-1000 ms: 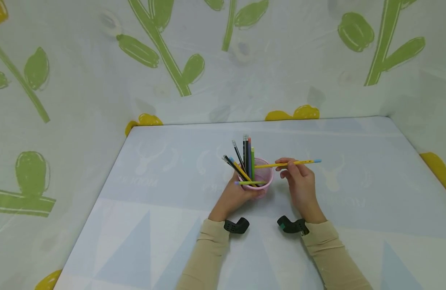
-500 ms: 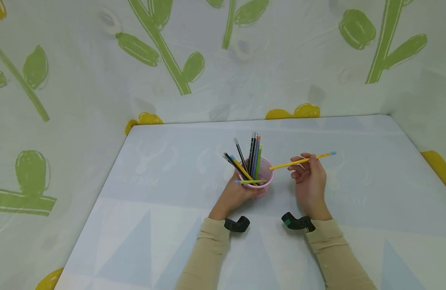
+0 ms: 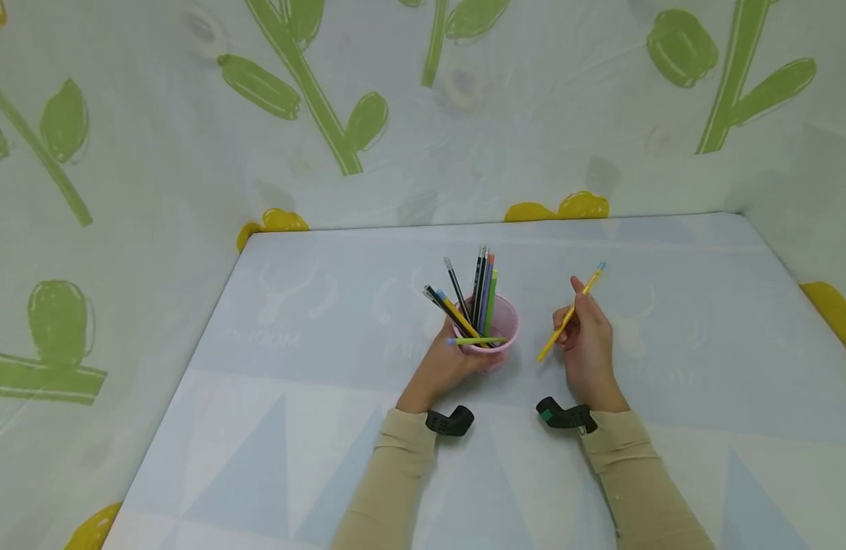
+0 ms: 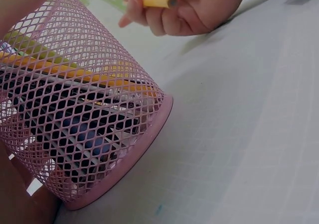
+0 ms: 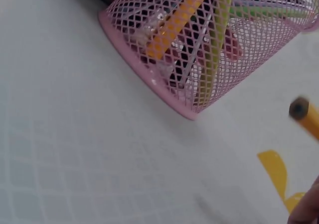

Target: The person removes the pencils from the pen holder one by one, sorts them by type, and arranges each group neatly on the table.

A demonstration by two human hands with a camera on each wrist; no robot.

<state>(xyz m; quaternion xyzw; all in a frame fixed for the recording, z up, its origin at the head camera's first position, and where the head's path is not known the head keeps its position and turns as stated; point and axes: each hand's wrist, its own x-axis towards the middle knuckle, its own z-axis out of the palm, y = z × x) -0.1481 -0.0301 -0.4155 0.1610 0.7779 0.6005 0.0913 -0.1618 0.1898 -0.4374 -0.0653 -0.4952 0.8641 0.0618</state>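
My left hand grips a pink mesh pencil cup round its near left side, the thumb below the rim. Several pencils lean inside: black ones, a green one and a yellow one with a blue end. A yellow-green pencil slants low across the near rim. To the right of the cup, my right hand pinches a yellow pencil with a light blue end pointing up and away. Its lower end looks flat, with a dark core, and stands apart from the cup.
A pale blue and white patterned cloth covers the table. Behind it rises a fabric wall printed with green stems and yellow shapes. Black wrist devices sit on both wrists, over beige sleeves.
The yellow pencil has come away from the cup to the right and turned from nearly level to steep, blue end up. Pencils in the cup have shifted slightly right; the left hand keeps its grip.
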